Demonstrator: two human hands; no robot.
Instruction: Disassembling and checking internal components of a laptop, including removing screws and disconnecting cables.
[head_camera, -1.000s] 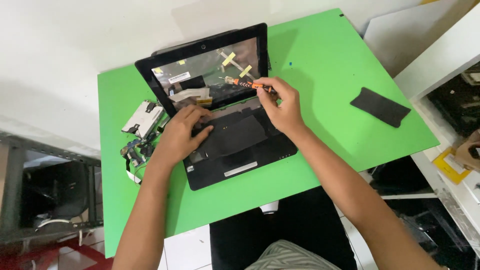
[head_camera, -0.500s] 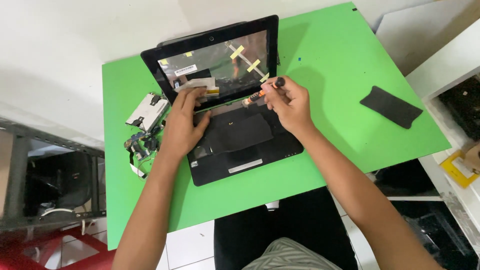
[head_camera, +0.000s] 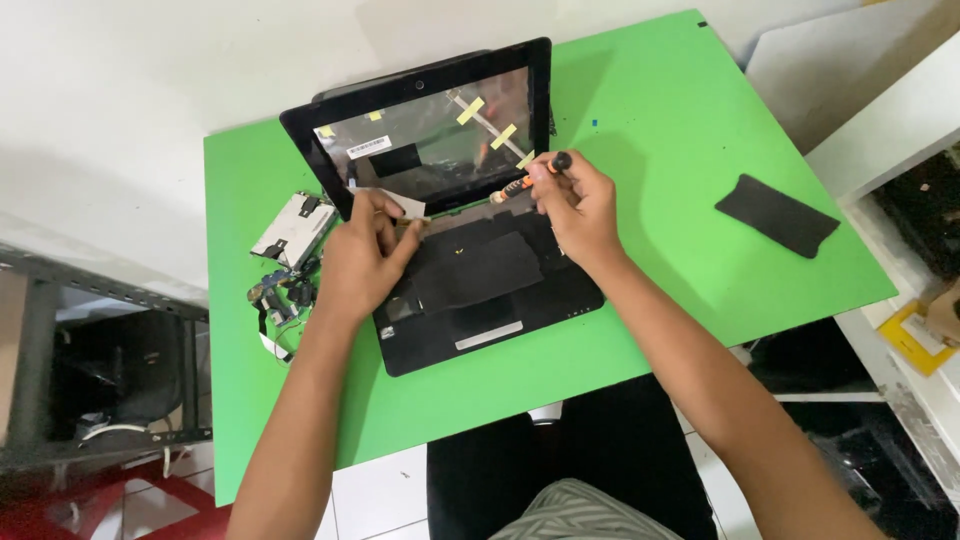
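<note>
Green worktop carries an opened small laptop. Right hand is closed around a screwdriver, which slants down-left toward the hinge; left hand presses there, fingers pinching a pale strip.

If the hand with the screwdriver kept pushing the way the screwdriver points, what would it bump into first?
The right hand aims its screwdriver leftward and down. Its tip would probably meet the laptop first, near the hinge. Further along that line are the left hand fingers, though depth is hard to judge.
</note>
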